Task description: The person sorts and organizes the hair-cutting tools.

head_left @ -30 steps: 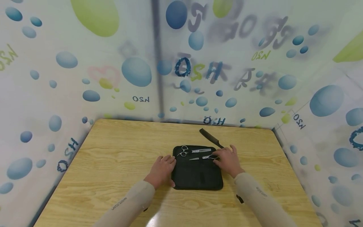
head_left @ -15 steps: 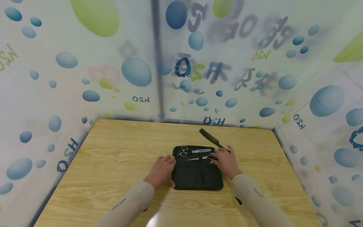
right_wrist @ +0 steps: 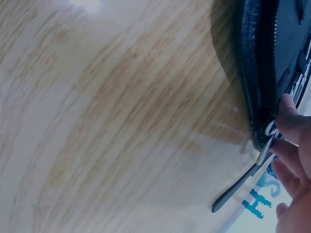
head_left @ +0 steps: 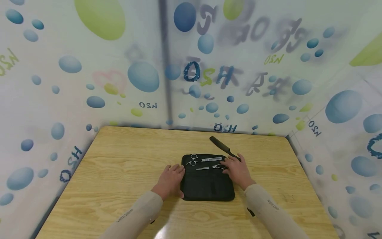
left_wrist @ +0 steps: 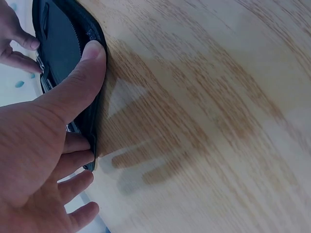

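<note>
A black zip case [head_left: 194, 187] lies unfolded on the wooden table. My left hand [head_left: 170, 179] holds its left side; in the left wrist view the thumb [left_wrist: 80, 80] presses on the zipped rim and fingertips sit against the edge. Across the case's far part lies a pair of silver scissors [head_left: 212, 159], ring handles to the left, its middle covered by black material. Just nearer, a second pair of scissors [head_left: 203, 168] points left, also crossed by a dark band. My right hand [head_left: 237, 171] pinches its handles at the right edge, partly hiding the rings.
A black comb [head_left: 220, 144] lies behind the case, its handle end running to the right hand's fingers. Wooden tabletop [head_left: 125, 159] surrounds the case. A wall [head_left: 149, 116] printed with blue and green drops stands behind the table's far edge.
The right hand has shifted slightly left, and the nearer scissors have slid a little left with it, further through the band. The left hand and case stay still.
</note>
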`<action>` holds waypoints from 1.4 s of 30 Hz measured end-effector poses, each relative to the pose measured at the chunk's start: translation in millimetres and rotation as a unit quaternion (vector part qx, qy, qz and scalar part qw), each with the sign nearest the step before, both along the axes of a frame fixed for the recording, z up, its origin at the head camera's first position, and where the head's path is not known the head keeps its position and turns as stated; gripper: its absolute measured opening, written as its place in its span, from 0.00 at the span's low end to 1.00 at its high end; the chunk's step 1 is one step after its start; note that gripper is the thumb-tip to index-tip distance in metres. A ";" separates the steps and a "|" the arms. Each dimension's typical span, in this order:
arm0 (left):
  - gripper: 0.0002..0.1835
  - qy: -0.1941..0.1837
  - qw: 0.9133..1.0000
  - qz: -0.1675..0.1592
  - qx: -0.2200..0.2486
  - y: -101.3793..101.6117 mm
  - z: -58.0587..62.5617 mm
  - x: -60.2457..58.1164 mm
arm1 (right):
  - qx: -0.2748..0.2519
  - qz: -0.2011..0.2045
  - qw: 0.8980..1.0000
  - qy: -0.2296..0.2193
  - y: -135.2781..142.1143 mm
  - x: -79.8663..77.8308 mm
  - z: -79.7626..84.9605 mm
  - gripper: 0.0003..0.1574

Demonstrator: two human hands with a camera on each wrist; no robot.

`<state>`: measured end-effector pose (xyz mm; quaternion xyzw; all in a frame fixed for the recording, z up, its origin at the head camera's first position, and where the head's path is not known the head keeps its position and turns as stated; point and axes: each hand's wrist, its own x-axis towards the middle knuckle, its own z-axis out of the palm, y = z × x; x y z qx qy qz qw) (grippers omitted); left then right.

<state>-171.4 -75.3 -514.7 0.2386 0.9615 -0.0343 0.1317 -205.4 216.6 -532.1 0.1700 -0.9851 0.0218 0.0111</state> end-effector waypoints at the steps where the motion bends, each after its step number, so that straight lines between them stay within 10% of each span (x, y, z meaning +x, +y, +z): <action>1: 0.55 0.000 1.000 0.000 0.000 0.0 -0.3 -0.2 | -0.006 0.002 1.000 0.007 0.7 0.5 -0.5 0.26; 42: 0.55 0.006 1.000 -0.003 0.007 -0.7 -5.3 -1.4 | -0.072 0.011 0.997 0.014 17.3 -3.5 -1.3 0.26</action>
